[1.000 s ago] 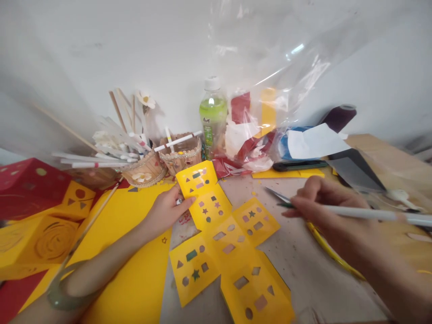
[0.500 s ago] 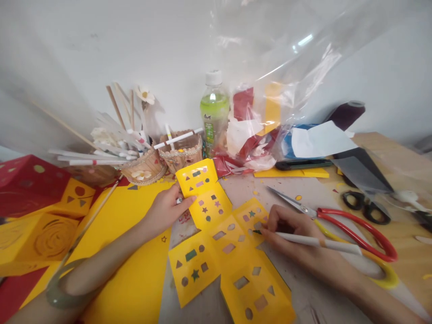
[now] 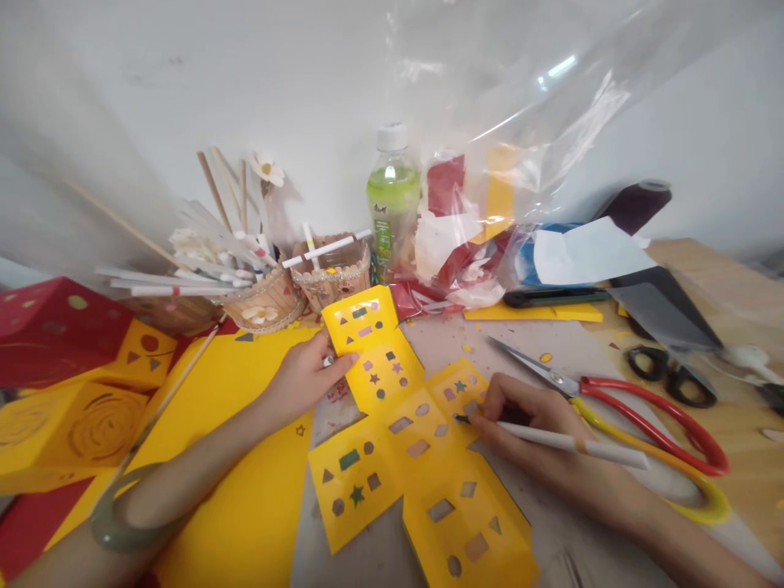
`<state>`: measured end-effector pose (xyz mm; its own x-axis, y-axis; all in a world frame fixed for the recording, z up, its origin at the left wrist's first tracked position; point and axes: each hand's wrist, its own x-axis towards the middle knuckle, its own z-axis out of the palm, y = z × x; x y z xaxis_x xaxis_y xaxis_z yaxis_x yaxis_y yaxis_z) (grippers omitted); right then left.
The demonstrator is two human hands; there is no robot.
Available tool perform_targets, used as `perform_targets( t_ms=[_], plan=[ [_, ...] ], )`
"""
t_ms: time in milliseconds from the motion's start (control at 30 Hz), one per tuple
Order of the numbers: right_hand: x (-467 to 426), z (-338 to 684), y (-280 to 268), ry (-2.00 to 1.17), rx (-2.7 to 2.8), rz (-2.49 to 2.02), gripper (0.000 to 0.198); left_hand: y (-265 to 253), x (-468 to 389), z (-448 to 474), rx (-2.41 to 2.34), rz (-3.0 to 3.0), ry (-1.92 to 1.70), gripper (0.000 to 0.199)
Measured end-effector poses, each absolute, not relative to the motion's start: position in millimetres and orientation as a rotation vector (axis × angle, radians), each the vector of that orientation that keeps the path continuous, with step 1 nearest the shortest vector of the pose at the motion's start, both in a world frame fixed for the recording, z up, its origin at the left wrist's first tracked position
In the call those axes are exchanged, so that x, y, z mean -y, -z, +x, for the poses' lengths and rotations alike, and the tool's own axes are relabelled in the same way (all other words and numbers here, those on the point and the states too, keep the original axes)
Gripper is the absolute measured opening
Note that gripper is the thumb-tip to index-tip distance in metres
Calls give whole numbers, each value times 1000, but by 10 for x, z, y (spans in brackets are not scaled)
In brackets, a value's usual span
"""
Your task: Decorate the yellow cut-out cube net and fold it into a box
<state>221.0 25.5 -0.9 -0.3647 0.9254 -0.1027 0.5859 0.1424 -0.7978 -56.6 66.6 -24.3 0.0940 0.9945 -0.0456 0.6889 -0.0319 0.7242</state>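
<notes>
A yellow cardstock box net [image 3: 422, 441] lies unfolded in front of me, with small cut-out shapes such as stars, triangles and rectangles in its panels. My left hand [image 3: 306, 371] pinches its upper left edge, thumb on top. A small white-ended piece [image 3: 329, 360], perhaps a marker cap, shows between those fingers. My right hand [image 3: 527, 433] is closed around a white marker [image 3: 576, 445], its dark green tip at the right-hand panel beside a cut-out. Some shapes appear green or pink.
Red-and-yellow-handled scissors [image 3: 643, 416] lie right, near black-handled scissors [image 3: 667, 376]. Behind stand a green drink bottle [image 3: 393, 196], decorated baskets [image 3: 263, 302] of markers and a plastic bag [image 3: 465, 245] of scraps. Left are a yellow sheet [image 3: 238, 506] and red and yellow boxes [image 3: 61, 335].
The marker tip has shifted slightly left along the right-hand panel. The whole view has moved a little; my left hand keeps its hold on the box net.
</notes>
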Motion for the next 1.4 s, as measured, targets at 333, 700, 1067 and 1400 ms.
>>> perform_targets(
  t_ms=[333,700,1067,1400],
  plan=[
    [-252,2208,28,-1099,2035,-1468,22,254,-664,-570,-1660,1784,-643,37],
    [-250,2209,46,-1109,2045,-1445,24,240,-658,-560,-1644,1789,-678,32],
    [-252,2217,57,-1128,2044,-1422,24,224,-661,-554,-1675,1836,-656,29],
    [-258,2220,67,-1129,2049,-1425,25,218,-656,-555,-1658,1856,-674,27]
  ],
)
